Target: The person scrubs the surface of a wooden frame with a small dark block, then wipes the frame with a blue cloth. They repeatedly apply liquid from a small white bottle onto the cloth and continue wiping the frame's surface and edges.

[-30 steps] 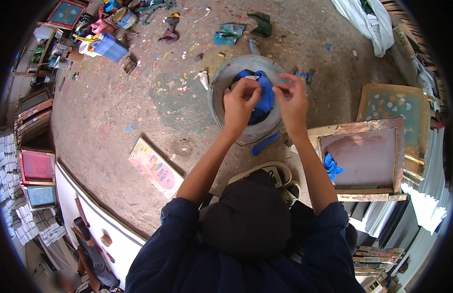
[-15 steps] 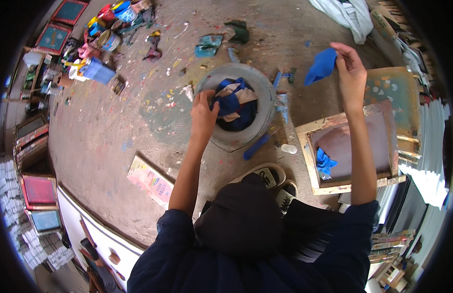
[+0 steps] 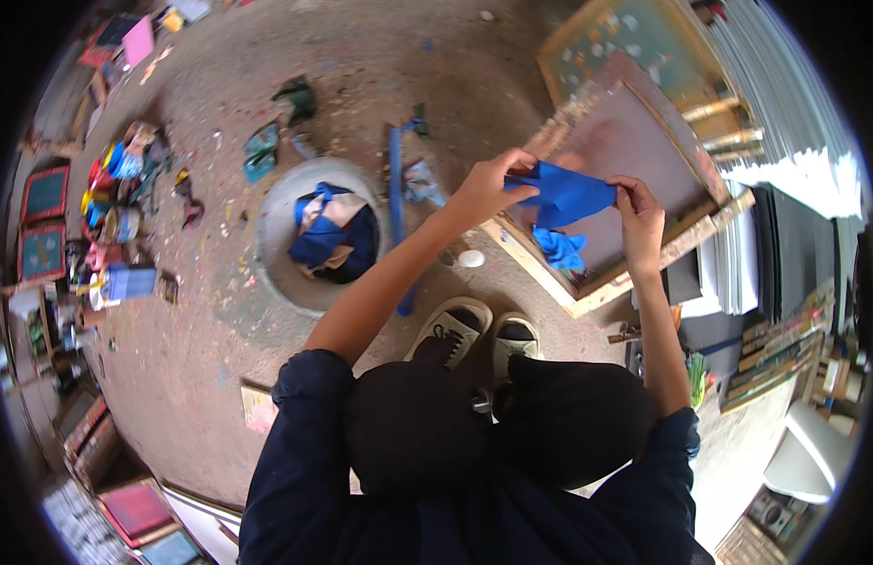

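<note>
Currently, the left grip (image 3: 497,188) and right grip (image 3: 640,215) each pinch one end of a blue scrap (image 3: 573,195), held out between them over a wooden-framed screen (image 3: 648,141), where a crumpled blue piece (image 3: 559,250) lies. Print on the partly hidden pinkish sheet (image 3: 257,410) is illegible.

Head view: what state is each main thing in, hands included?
Left hand, holding the blue sheet by its left end
Right hand, holding the sheet's right corner
Blue sheet, spread between them
Crumpled blue piece, resting on the framed screen
Round tub, uncovered, cloth pieces inside
Blue strip, lying beside the tub
</note>
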The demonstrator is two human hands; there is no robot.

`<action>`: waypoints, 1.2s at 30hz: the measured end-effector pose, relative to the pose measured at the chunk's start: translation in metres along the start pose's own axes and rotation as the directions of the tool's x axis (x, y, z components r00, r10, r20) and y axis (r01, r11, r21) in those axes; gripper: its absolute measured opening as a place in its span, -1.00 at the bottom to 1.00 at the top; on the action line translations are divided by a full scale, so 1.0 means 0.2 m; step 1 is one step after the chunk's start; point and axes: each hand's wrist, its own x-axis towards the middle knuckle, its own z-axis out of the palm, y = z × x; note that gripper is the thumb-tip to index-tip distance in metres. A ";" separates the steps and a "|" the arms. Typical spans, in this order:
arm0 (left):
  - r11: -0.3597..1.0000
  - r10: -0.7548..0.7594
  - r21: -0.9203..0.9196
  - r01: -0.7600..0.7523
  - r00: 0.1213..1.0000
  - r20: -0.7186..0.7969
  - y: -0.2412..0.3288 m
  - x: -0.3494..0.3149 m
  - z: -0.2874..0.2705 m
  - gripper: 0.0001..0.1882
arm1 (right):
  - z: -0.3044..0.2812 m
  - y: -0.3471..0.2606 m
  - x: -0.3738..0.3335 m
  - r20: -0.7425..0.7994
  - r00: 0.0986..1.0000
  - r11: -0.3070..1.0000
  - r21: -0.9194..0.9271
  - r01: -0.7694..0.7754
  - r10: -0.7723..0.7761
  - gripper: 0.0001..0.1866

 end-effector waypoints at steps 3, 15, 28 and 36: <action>0.991 0.131 -0.008 -0.133 0.984 -0.125 -0.23 0.09 0.17 -0.65 | -0.09 0.28 0.02 -0.226 0.971 0.975 -0.222 0.030 -0.081 -0.83; 0.886 0.278 0.452 -0.107 0.901 -0.332 -0.40 0.23 0.30 -0.40 | 0.17 0.80 -0.09 0.119 0.968 0.588 -0.775 0.230 -0.222 -0.31; 0.937 0.243 0.317 -0.149 0.928 -0.283 -0.52 0.28 0.33 -0.37 | 0.21 0.66 0.10 0.783 0.575 -0.035 -0.598 0.801 -0.238 -0.38; 0.950 0.240 0.268 -0.162 0.926 -0.291 -0.54 0.27 0.34 -0.37 | 0.21 0.54 0.41 0.103 0.891 0.452 -0.833 0.320 -0.441 -0.44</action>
